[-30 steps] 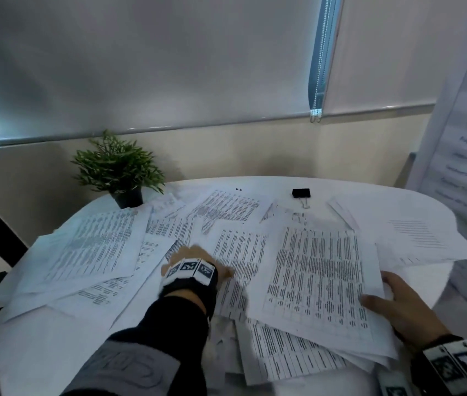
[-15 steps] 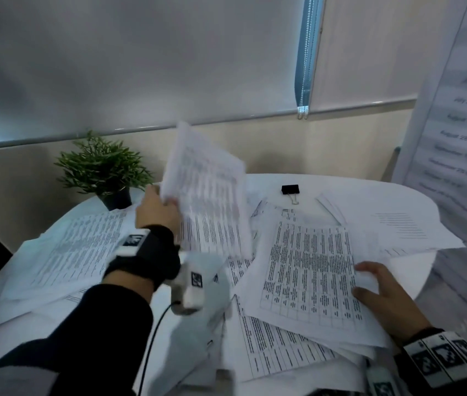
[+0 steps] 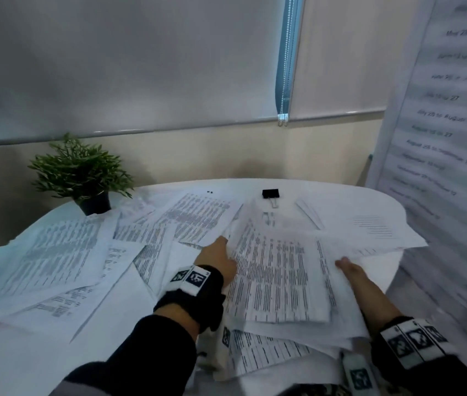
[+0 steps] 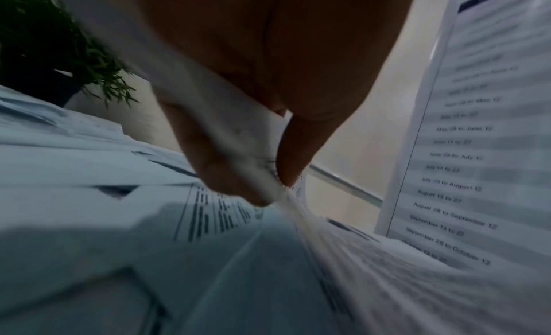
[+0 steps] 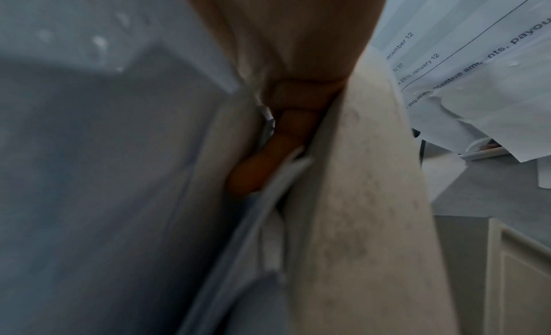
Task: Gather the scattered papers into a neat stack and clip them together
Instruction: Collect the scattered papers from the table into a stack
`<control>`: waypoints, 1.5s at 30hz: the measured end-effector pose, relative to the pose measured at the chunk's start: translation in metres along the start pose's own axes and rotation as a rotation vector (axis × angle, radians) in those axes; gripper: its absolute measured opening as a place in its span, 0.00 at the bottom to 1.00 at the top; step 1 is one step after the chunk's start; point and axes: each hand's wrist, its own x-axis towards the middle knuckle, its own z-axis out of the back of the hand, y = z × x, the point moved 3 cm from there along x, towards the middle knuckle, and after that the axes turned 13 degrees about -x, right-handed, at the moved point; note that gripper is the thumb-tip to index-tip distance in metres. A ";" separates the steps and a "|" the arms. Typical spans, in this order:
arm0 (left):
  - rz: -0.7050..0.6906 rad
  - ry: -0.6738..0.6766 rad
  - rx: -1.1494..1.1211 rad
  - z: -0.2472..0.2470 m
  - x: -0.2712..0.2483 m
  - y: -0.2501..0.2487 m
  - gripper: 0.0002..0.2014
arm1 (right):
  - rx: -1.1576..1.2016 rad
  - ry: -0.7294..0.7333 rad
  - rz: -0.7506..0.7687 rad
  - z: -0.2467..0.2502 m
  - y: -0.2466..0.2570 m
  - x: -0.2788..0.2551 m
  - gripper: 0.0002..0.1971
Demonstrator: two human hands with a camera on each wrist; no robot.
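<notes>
A white round table (image 3: 355, 195) carries scattered printed papers (image 3: 55, 252); a black pot (image 3: 96, 203) holds a green plant. Left hand (image 3: 218, 260) pinches the gathered sheets (image 3: 278, 281), right hand (image 3: 352, 272) grasps their right edge. A black binder clip (image 3: 270, 193) lies beyond

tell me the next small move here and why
Probably let the left hand release the sheet onto the pile held by the right hand, then reach for the loose papers at left. Many are scattered; the binder clip lies unused.
</notes>
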 end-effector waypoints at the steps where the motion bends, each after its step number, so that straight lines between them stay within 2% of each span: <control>1: 0.013 0.010 0.016 -0.004 0.001 0.001 0.25 | 0.004 0.018 -0.007 -0.002 -0.002 0.002 0.28; 3: 0.058 0.045 0.094 -0.012 0.004 0.004 0.25 | -0.094 0.041 0.018 -0.005 -0.004 0.002 0.40; 4: 0.082 0.058 0.148 -0.016 0.005 0.006 0.26 | -0.158 0.057 0.053 -0.006 -0.004 0.001 0.42; 7: 0.177 0.027 0.261 -0.016 0.008 0.016 0.34 | -0.213 0.126 0.161 -0.007 0.002 -0.003 0.40; 11: 0.196 -0.021 0.237 -0.007 0.018 0.017 0.41 | -0.031 0.126 0.249 -0.003 0.016 -0.010 0.43; 13: 0.120 -0.040 0.060 -0.004 0.020 0.009 0.49 | 0.065 0.108 0.285 0.001 0.022 -0.009 0.43; 15: 0.015 -0.011 -0.293 -0.003 0.019 -0.001 0.56 | 0.170 0.100 0.306 0.006 0.029 -0.007 0.37; 16: -0.009 0.003 -0.433 -0.002 0.018 -0.004 0.55 | 0.201 0.105 0.323 0.010 0.032 -0.007 0.34; 17: 0.000 0.013 -0.561 -0.002 0.017 -0.008 0.50 | 0.212 0.111 0.336 0.013 0.035 -0.005 0.34; 20: -0.038 -0.008 -0.878 -0.001 0.017 -0.021 0.18 | 0.228 0.107 0.340 0.020 0.040 0.000 0.43; 21: -0.072 -0.022 -0.910 0.000 0.018 -0.026 0.15 | 0.242 0.115 0.339 0.023 0.039 0.004 0.47; 22: -0.110 -0.040 -0.934 0.001 0.018 -0.031 0.15 | 0.250 0.133 0.343 0.025 0.038 0.007 0.49; 25: -0.180 -0.155 -1.058 0.004 0.020 -0.043 0.15 | 0.265 0.175 0.305 0.029 0.036 0.008 0.46; 27: -0.192 -0.238 -1.153 0.003 0.022 -0.046 0.16 | 0.282 0.144 0.257 0.030 0.031 0.008 0.44; 29: -0.192 -0.272 -1.149 -0.003 0.023 -0.050 0.21 | 0.342 0.114 0.214 0.032 0.026 0.008 0.32; 31: -0.170 -0.251 -1.083 -0.013 0.024 -0.055 0.26 | 0.388 0.058 0.178 0.033 0.027 0.010 0.10; 32: -0.137 -0.236 -1.043 -0.017 0.025 -0.057 0.28 | 0.369 0.004 0.163 0.036 0.030 0.013 0.08; 34: -0.056 -0.202 -0.987 -0.019 0.026 -0.057 0.28 | 0.315 -0.097 0.146 0.051 0.035 0.028 0.11; 36: -0.032 -0.176 -0.970 -0.013 0.027 -0.055 0.25 | 0.252 -0.210 0.106 0.072 0.041 0.047 0.12; 39: -0.057 -0.176 -0.918 0.004 0.027 -0.046 0.20 | 0.246 -0.346 -0.082 0.105 0.040 0.079 0.16; 42: -0.031 -0.147 -0.827 0.009 0.026 -0.038 0.18 | -0.052 -0.401 -0.229 0.122 0.030 0.093 0.16; 43: -0.020 -0.129 -0.792 0.007 0.026 -0.037 0.17 | -0.236 -0.420 -0.298 0.121 0.026 0.093 0.15; 44: -0.013 -0.109 -0.751 0.004 0.025 -0.036 0.17 | -0.411 -0.419 -0.331 0.121 0.022 0.095 0.12; 45: -0.008 -0.089 -0.705 0.000 0.025 -0.037 0.16 | -0.468 -0.420 -0.302 0.121 0.018 0.101 0.09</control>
